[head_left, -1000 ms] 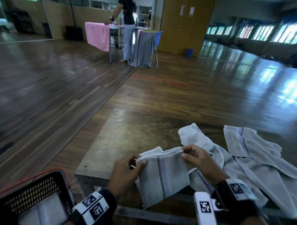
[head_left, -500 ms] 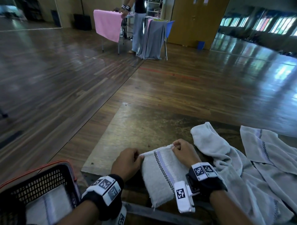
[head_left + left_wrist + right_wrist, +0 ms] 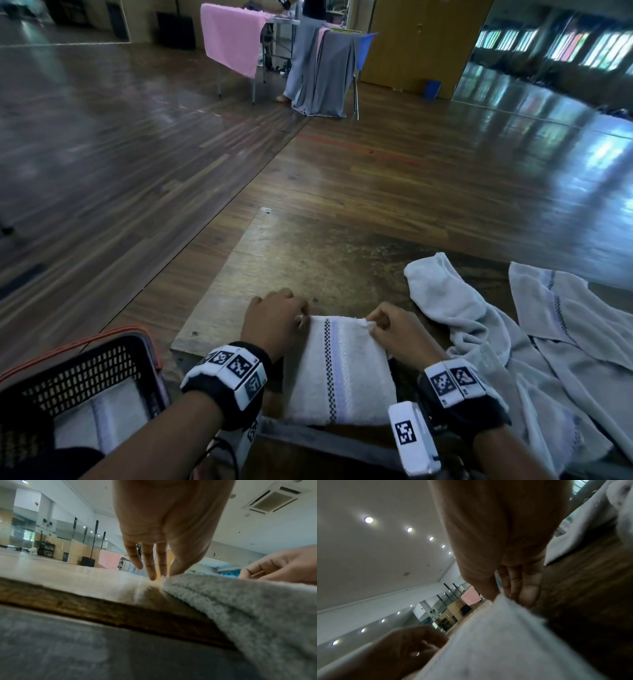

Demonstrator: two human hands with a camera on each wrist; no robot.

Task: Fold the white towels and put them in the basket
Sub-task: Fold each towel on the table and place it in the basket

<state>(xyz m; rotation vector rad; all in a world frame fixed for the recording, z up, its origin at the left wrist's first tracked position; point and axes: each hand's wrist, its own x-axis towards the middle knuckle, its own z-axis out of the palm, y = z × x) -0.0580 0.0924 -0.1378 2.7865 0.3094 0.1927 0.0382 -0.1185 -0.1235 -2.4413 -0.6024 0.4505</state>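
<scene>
One folded white towel (image 3: 339, 370) lies flat on the worn wooden bench (image 3: 308, 260), close to its near edge, with a single checked black stripe and a pale lilac band running along it. Two hands work at its far edge. The left hand (image 3: 274, 318) pinches the far left corner between thumb and forefinger, the other fingers (image 3: 150, 566) pointing down to the bench top; its grip is closed on the towel. The right hand (image 3: 397, 330) pinches the far right corner, fingers curled, so that grip too is closed on the same towel.

To the right lie two loose towels: a crumpled one (image 3: 479, 329) just beside the right hand, and a second one (image 3: 565, 308) further right, showing a checked stripe of the same kind. They overlap near the bench's front edge.

At lower left stands one black mesh basket (image 3: 89, 370) with an orange rim; one folded towel (image 3: 102, 414) already lies inside it.

Each wrist wears a black band with square black-and-white coded markers; no readable writing shows on them or on the towels.

Far across the wooden floor, one pink cloth (image 3: 233, 37) hangs from a table and one grey cloth (image 3: 329, 75) drapes over a chair, with a person standing between.
</scene>
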